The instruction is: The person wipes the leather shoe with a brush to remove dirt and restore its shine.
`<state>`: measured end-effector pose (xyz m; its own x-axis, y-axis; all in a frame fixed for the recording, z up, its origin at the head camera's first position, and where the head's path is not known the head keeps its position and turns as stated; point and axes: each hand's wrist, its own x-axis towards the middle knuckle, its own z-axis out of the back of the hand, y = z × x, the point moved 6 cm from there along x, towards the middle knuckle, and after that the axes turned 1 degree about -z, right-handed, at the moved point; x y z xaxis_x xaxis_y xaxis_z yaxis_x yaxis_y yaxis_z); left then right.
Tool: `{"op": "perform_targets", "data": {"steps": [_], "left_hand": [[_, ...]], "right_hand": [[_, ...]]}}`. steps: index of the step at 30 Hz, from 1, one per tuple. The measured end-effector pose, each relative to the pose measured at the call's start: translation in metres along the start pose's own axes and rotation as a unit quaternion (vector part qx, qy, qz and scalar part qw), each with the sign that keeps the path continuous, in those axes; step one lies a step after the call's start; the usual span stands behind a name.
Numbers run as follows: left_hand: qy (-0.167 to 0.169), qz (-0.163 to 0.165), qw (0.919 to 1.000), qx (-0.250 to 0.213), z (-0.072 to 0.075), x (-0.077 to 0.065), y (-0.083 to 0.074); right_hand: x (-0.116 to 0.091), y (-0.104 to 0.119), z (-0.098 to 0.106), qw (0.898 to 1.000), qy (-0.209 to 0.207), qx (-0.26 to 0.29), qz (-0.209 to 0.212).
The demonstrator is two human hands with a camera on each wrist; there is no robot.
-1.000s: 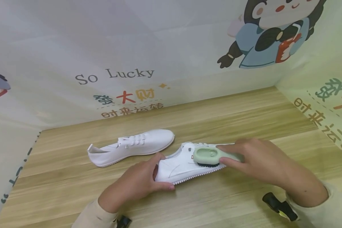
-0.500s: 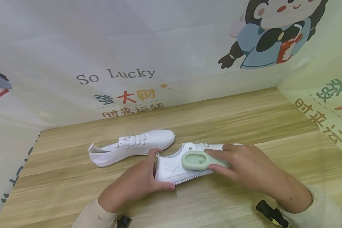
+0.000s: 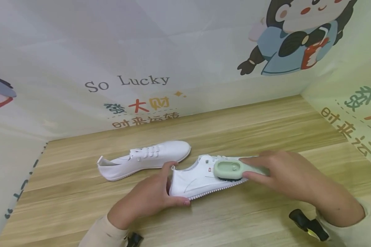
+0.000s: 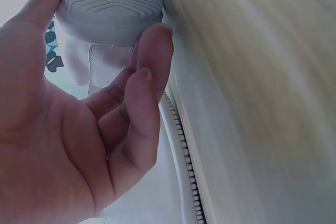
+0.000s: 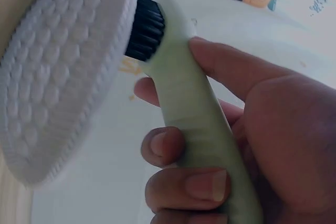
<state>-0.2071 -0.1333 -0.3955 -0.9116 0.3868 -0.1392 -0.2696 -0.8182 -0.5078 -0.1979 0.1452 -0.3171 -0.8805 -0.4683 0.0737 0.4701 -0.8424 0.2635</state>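
In the head view, left hand (image 3: pixel 149 195) bent round the heel end of a white shoe (image 3: pixel 188 185), one digit above and one along the sole edge; shoe tilted on the wood-grain table (image 3: pixel 235 223), laces on the far side, ribbed sole edge toward the person. Right hand (image 3: pixel 285 175) curled round the handle of a pale green brush (image 3: pixel 228 169), its head over the side of the shoe, dark bristles (image 3: pixel 230 179) visible along the lower rim. Farther back and to the left, a second white shoe (image 3: pixel 173 152) upright on the table, near the held one, toe to the right. Behind, a pale backdrop (image 3: pixel 80 41) with "So Lucky" lettering and a cartoon figure (image 3: pixel 272 51). At the lower edge, light sleeves (image 3: pixel 355 223) and black devices (image 3: pixel 309 224) near both wrists. In the left wrist view, palm toward the camera, fingers bent inward, patterned sole (image 4: pixel 113 9) between the digits. In the right wrist view, fingers wrapped round the green handle, bristles just beside the bumpy sole, tips hidden behind its edge.
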Motion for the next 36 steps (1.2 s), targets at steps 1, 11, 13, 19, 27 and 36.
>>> {"op": "perform_targets", "data": {"steps": [1,11,13,19,27,36], "left_hand": [[0.000,0.001,1.0000,0.000,0.000,0.000,0.000],[-0.007,-0.008,0.9997,0.022,-0.001,-0.001,0.001],[-0.013,-0.013,0.9993,0.034,0.000,-0.001,0.000],[-0.019,-0.018,0.9983,0.053,0.002,-0.002,-0.001],[-0.017,-0.024,0.9982,0.053,-0.002,-0.002,-0.003],[-0.020,-0.025,0.9978,0.058,0.001,-0.001,-0.003]], "right_hand": [[-0.001,-0.002,0.002,1.000,0.002,0.000,-0.005],[0.001,0.002,-0.006,1.000,0.018,0.003,0.017],[0.001,0.007,-0.010,0.999,0.014,-0.007,0.028],[0.003,0.018,-0.020,0.999,-0.019,-0.028,0.041],[0.002,0.035,-0.035,0.995,-0.051,-0.032,0.074],[0.004,0.031,-0.031,0.996,-0.056,-0.031,0.066]]}}
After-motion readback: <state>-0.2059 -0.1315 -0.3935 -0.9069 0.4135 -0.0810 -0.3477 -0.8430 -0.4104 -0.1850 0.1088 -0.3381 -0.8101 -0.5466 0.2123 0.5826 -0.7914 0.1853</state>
